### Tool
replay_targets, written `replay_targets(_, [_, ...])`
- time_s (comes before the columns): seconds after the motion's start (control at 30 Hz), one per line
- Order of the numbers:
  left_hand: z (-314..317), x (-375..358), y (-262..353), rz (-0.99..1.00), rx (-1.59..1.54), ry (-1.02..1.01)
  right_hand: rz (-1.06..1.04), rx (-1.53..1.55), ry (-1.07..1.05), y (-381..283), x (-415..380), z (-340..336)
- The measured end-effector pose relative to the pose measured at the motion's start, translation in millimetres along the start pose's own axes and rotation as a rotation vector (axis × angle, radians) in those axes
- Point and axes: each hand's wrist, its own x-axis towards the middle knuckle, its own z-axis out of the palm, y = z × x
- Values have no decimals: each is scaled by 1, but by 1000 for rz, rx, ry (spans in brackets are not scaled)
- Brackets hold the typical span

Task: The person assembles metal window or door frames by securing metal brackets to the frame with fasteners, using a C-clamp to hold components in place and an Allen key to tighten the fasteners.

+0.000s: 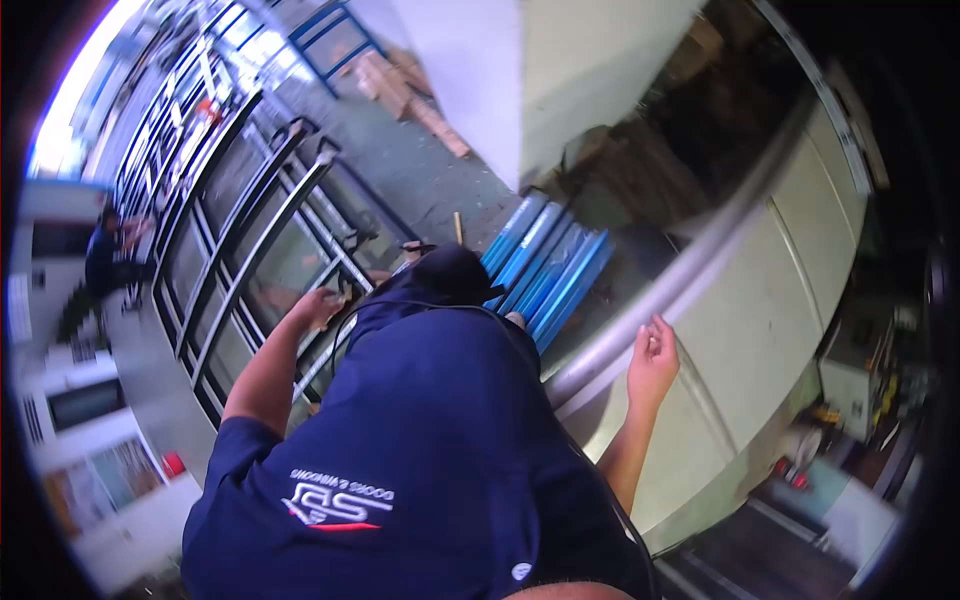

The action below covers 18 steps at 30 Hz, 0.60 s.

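On the left side, my left hand [320, 308] hangs beside my hip, its fingers loosely bent and apart, with nothing seen in it. It overlaps the near end of the dark metal frames [243, 255] in this view. My right hand [655, 347] is raised on the other side with relaxed, slightly curled fingers and holds nothing visible. Behind its fingertips runs a rounded grey edge [690, 265] of a large cream-coloured panel [765, 330]. My dark blue shirt [430, 400] fills the lower middle.
Blue-wrapped bars [550, 268] lie stacked on the floor just ahead of my feet. Wooden pieces [395, 95] lie farther forward, near a blue metal stand [335, 45]. A person [108, 255] works by the frames at far left. A white wall corner [520, 90] stands ahead.
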Motion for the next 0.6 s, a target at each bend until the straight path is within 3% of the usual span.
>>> replay_targets(0.07, [18,39,-42,242,60,-26,-63,14,-103,-9,14,24])
replay_targets(0.17, [51,82,-50,101,-130,49,-174,-24,-324,-44,35,61])
replay_targets(0.2, [58,92,-46,31,-433,-73,-270,-43,-364,-53,44,75])
replay_targets(0.3, [63,114,-18,40,-269,-17,-485,-167,-483,-107,67,113])
replay_targets(0.43, [44,150,5,-23,-497,-50,-619,-186,-574,-168,106,183])
replay_targets(0.53, [48,239,-10,-38,-669,-38,-655,-171,-641,-201,152,254])
replay_targets(0.6, [63,339,-54,327,-221,89,-652,-163,-674,-217,188,321])
